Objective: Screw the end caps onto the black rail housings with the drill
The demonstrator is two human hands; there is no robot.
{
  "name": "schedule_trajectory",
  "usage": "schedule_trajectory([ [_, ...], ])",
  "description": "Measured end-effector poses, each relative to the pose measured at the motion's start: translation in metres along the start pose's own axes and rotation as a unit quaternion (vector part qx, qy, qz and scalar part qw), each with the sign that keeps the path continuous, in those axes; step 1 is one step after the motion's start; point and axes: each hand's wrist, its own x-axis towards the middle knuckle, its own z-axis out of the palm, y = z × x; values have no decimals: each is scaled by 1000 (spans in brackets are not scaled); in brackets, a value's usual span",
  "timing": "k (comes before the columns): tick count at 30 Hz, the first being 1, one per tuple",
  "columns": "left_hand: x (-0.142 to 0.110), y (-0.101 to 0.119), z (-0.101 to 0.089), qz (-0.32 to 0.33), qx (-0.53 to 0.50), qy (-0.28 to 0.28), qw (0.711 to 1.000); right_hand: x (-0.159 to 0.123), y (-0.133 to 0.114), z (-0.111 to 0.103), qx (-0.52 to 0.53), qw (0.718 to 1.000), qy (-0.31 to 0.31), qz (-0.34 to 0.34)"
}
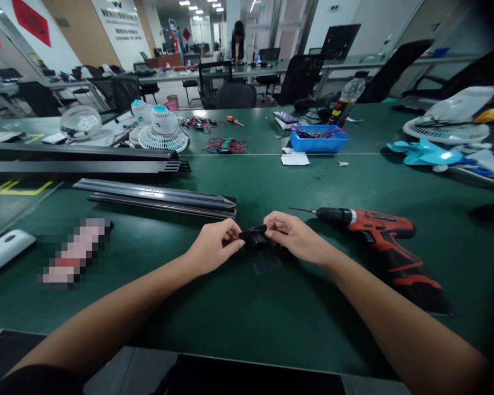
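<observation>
Between my two hands, just above the green table (247, 323), is a small black plastic part (256, 238) with a round, ribbed middle and flat tabs at its sides. My left hand (216, 241) pinches its left tab between thumb and fingers. On the other side my right hand (292, 235) grips the right tab the same way. A faint reflection of the part shows on the table below. Right of my right hand lies an orange and black cordless drill (382, 225), its long bit pointing left.
Long black metal profiles (160, 200) lie at the left, beyond a blurred-out phone-like object (78, 252). White fan parts (160, 134), wired circuit boards (226, 145), an orange screwdriver (234, 120) and a blue bin (319, 141) stand farther back. Blue fan blades (426, 153) lie right. A person (237, 44) is in the background.
</observation>
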Motion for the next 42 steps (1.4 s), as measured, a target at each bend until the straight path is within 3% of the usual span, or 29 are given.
schedule_trajectory([
  [5, 7, -22, -6, 147, 235, 5, 961, 2, 13, -7, -70, 997, 23, -17],
  [10, 18, -32, -17, 276, 316, 29, 907, 6, 24, -12, -123, 991, 48, -28],
  [12, 29, -30, -24, 298, 344, 53, 889, 8, 27, -14, -136, 989, 55, -31],
  [15, 50, -27, -33, 239, 370, 74, 895, 11, 29, -17, -150, 986, 62, -34],
  [20, 77, -23, -34, 141, 379, -31, 914, 16, 32, -17, -175, 980, 84, -32],
  [25, 78, -15, -27, 38, 439, -103, 892, 18, 29, -17, -210, 972, 105, -15],
  [30, 75, -11, -23, 27, 494, -101, 863, 14, 23, -16, -246, 961, 124, 15],
  [35, 75, -13, -23, 30, 522, -90, 847, 0, 14, 1, -287, 938, 184, 56],
  [42, 62, -25, -50, 3, 543, -84, 835, -11, -7, 15, -324, 921, 209, 54],
])
